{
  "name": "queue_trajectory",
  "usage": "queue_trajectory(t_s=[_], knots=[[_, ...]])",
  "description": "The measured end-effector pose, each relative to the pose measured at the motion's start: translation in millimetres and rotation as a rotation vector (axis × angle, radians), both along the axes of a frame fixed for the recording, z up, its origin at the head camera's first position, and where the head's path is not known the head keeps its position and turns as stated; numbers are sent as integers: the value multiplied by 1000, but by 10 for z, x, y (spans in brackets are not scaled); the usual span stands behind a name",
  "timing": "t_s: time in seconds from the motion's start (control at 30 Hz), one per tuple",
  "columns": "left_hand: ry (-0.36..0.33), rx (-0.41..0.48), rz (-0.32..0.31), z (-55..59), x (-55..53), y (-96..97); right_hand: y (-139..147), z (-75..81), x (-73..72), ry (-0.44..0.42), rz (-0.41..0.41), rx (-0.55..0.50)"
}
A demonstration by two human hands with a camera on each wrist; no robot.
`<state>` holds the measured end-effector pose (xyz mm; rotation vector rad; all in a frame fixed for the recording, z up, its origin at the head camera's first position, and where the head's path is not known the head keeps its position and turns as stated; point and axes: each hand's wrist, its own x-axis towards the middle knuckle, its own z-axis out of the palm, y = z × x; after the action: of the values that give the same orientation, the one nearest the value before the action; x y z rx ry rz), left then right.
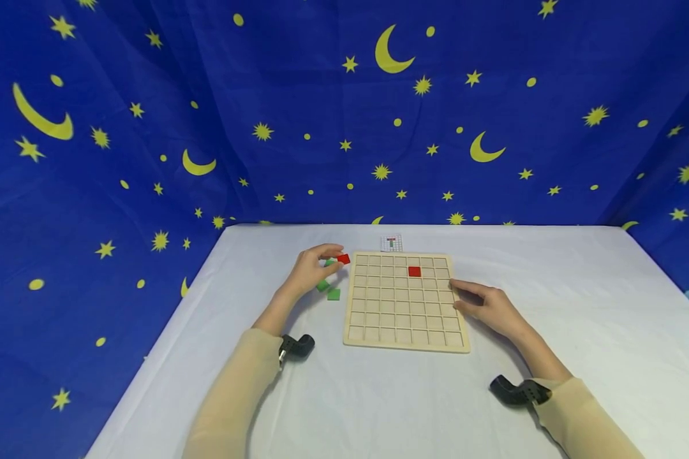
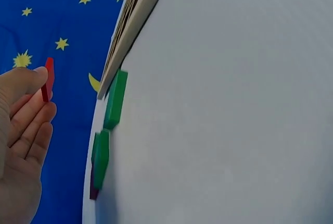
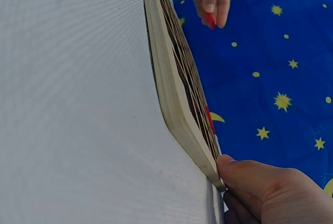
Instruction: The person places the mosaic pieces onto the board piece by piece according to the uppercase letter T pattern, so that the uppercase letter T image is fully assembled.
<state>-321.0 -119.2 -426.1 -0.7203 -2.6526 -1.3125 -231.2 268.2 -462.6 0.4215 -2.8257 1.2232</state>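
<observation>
My left hand pinches a small red square tile between thumb and fingers, just off the board's upper left corner. Beneath and beside that hand, several green square tiles lie on the table; the left wrist view also shows a dark reddish tile partly hidden behind the green ones. A wooden grid board lies flat in the middle, with one red tile in a cell of its second row. Against the board's right edge rest the thumb and a finger of my right hand, spread apart.
Behind the board lies a small printed card with a red and green T pattern on a grid. White cloth covers the table. A blue curtain with yellow moons and stars stands at the back and sides.
</observation>
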Motion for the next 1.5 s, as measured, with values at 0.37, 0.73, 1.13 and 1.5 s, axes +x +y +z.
queue_trajectory(t_s=[0.37, 0.73, 1.13, 1.5], knots=[[21, -24, -97, 100, -94, 369, 11, -5, -13, -3, 2, -22], [-14, -42, -185, 118, -145, 744, -1, 1, -4, -5, 4, -29], [1, -68, -268, 117, -182, 1016, -7, 11, -4, -5, 7, -27], [-55, -119, -289, 2, -161, 1076, 3, -5, -3, 4, 18, -43]])
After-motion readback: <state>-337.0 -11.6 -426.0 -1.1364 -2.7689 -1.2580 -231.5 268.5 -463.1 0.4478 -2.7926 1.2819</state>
